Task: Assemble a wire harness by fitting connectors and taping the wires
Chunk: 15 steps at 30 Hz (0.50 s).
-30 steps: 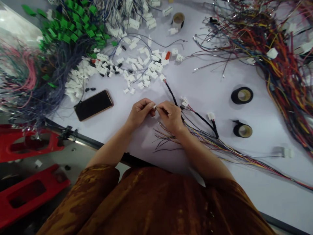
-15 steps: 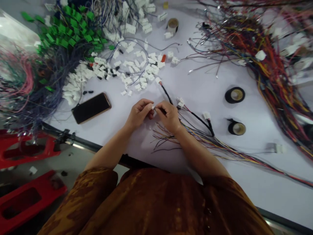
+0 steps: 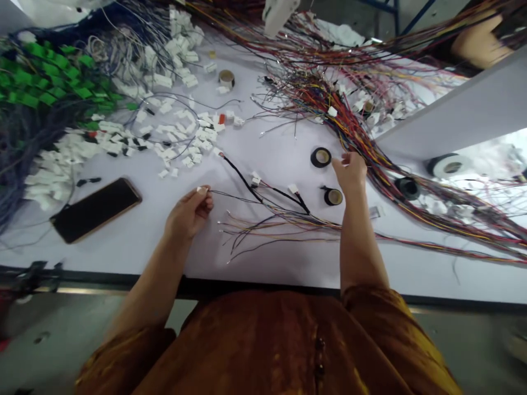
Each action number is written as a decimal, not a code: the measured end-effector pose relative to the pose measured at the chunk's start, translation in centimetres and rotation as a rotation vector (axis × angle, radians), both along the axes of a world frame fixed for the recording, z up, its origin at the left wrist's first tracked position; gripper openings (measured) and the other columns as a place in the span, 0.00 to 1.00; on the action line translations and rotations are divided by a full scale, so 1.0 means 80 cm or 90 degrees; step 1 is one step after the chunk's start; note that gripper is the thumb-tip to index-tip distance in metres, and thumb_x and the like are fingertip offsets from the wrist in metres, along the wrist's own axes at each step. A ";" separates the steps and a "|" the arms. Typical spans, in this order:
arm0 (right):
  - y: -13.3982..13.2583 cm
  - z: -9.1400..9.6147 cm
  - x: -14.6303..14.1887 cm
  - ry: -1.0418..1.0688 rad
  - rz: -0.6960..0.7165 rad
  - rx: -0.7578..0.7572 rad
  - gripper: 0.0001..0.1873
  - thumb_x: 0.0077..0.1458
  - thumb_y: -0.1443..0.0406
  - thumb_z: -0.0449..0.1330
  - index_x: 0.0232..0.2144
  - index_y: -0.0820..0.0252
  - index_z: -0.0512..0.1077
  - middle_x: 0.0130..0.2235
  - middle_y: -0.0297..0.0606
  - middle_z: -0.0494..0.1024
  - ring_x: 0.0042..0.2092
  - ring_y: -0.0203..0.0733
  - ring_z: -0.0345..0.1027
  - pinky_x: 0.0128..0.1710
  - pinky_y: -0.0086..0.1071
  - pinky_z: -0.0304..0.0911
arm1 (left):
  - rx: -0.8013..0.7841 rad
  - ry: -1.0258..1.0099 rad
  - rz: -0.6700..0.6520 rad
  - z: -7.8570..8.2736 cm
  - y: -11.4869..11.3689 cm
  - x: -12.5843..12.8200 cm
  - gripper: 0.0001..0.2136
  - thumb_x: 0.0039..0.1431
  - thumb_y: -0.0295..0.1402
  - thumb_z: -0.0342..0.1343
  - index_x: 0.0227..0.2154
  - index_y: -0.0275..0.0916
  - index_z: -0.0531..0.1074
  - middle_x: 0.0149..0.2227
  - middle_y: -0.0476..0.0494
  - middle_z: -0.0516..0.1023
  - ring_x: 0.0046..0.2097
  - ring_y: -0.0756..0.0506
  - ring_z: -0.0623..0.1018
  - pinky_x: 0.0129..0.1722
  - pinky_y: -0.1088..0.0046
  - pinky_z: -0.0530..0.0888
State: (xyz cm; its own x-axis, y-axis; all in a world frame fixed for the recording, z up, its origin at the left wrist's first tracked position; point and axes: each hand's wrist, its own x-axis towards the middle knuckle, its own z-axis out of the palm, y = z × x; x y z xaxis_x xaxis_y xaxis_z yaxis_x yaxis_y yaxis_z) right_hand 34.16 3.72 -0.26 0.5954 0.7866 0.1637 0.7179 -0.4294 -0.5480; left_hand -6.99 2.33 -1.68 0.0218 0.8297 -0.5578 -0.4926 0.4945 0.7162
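On the white counter [image 3: 411, 274], I see a long multicoloured wire harness [image 3: 319, 221] nearer me than the round black tape roll [image 3: 314, 159]. My right grip [image 3: 351, 173] sits just right of that roll, apart or together I cannot tell; well left of it, my left grip [image 3: 187, 214] pinches a small white plastic connector [image 3: 201, 190].

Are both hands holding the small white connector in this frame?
No, only the left hand pinches the small white connector; the right hand is well apart, near a roll of black tape.
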 end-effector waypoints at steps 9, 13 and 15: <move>-0.101 0.007 -0.024 0.073 0.049 -0.208 0.08 0.45 0.65 0.62 0.27 0.57 0.66 0.29 0.32 0.68 0.31 0.38 0.61 0.37 0.36 0.60 | 0.190 0.136 0.003 0.001 -0.011 0.004 0.13 0.51 0.41 0.69 0.31 0.38 0.76 0.27 0.51 0.78 0.26 0.54 0.78 0.27 0.81 0.76; -0.074 0.027 -0.129 0.493 0.218 -0.069 0.09 0.53 0.60 0.60 0.35 0.56 0.64 0.26 0.27 0.69 0.23 0.30 0.56 0.23 0.26 0.53 | 0.282 0.250 0.027 -0.001 -0.012 0.006 0.14 0.52 0.44 0.67 0.32 0.38 0.76 0.28 0.50 0.77 0.28 0.54 0.77 0.26 0.82 0.73; -0.054 0.040 -0.186 0.678 0.326 -0.053 0.12 0.56 0.58 0.60 0.39 0.56 0.66 0.26 0.25 0.67 0.20 0.27 0.52 0.19 0.24 0.46 | 0.278 0.238 0.025 0.001 -0.011 0.005 0.14 0.53 0.44 0.67 0.31 0.38 0.77 0.29 0.49 0.76 0.29 0.55 0.76 0.27 0.83 0.71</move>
State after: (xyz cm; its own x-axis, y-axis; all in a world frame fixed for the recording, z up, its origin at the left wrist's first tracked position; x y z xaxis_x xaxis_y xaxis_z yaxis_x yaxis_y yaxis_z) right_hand 19.29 -0.62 2.95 0.0125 0.9578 -0.2872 0.0153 -0.2873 -0.9577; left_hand -6.55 1.42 -1.59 -0.1457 0.9811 -0.1275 -0.1791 0.1006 0.9787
